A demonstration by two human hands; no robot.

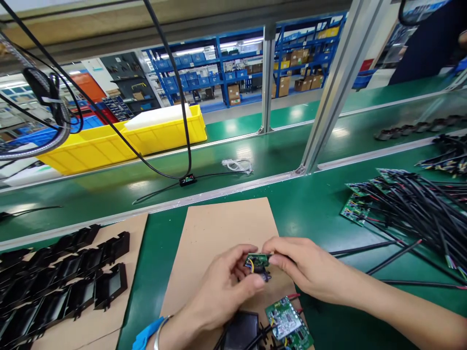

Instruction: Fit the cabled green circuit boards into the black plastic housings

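My left hand (233,279) is closed around a small green circuit board (258,261) with yellow and dark wires on it. The thumb and fingertips of my right hand (297,260) pinch the same board at its right edge. Both hands hold it above a brown cardboard sheet (219,228). Below them lies a larger green circuit board (286,321) with a silvery patch and red wire ends. Beside that, partly under my left wrist, is a black plastic case (241,331) with a black cable; its lower edge is cut off by the frame.
Rows of black plastic housings (78,291) lie on cardboard at left. A heap of black cables (419,209) with circuit boards (355,206) covers the right. Metal posts (330,82) rise behind the bench. Yellow bins (164,131) stand at the back; a black cable (178,82) hangs down.
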